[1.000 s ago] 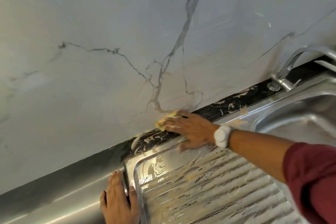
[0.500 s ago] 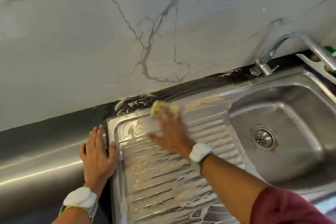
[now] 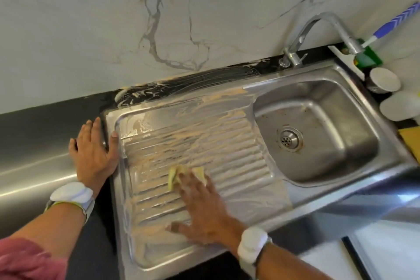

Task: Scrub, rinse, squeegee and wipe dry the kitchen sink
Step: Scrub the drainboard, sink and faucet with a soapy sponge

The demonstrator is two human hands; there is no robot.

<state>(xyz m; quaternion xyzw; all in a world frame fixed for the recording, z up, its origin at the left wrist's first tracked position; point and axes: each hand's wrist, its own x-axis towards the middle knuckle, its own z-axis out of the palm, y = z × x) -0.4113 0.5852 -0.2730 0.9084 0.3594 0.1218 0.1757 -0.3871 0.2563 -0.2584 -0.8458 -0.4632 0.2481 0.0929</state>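
One stage only: your right hand (image 3: 202, 207) presses the yellow sponge (image 3: 173, 175) flat on the soapy stainless steel sink (image 3: 341, 198); your left hand (image 3: 93, 150) rests open at its left edge; rinsing remains.

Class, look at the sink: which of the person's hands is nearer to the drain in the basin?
Right. The right hand presses the yellow sponge on the drainboard, nearer the drain. The left hand rests flat at the sink's far left rim.

A yellow sponge (image 3: 176, 176) is showing against the silver, ribbed drainboard (image 3: 238, 150), which is wearing beige suds. The white wall (image 3: 91, 29) is carrying grey veins; the brush handle (image 3: 396, 19) is showing blue-and-white chevrons.
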